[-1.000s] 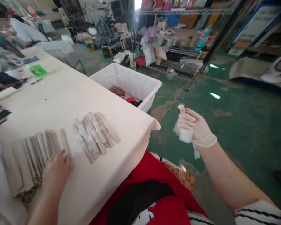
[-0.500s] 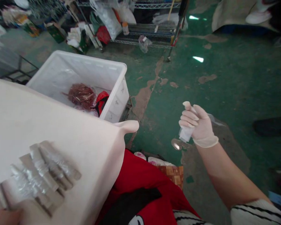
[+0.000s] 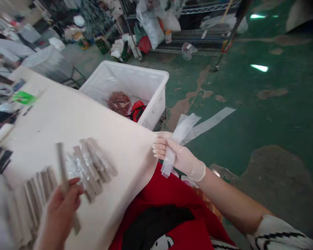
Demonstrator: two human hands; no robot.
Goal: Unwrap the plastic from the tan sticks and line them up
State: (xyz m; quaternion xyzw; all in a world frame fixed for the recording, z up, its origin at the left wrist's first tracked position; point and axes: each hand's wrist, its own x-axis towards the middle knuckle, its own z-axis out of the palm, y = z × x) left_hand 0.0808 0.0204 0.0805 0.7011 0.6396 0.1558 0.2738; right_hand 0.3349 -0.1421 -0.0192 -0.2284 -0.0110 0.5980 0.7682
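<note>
The bare left hand is closed around a single thin grey-beige flat strip, holding it upright above the near edge of the cream-covered bench. The white-gloved right hand is curled around a bundle of clear plastic sleeves, which fan out up and to the right past the bench corner, over the green floor.

On the bench, two groups lie side by side. A loose heap of strips already inside shiny clear sleeves sits just right of the raised strip. A row of bare matte grey strips lies beside and below the left hand, partly blurred at the left edge of the frame.

Judging from these piles, the sleeving is well under way but not finished: roughly a handful of pieces look wrapped, and the unwrapped row seems at least as large (its exact count cannot be told through the blur). The strip in the left hand is not yet in a sleeve, and the two hands are well apart.

Beyond the bench stands a white plastic tub holding reddish material.
</note>
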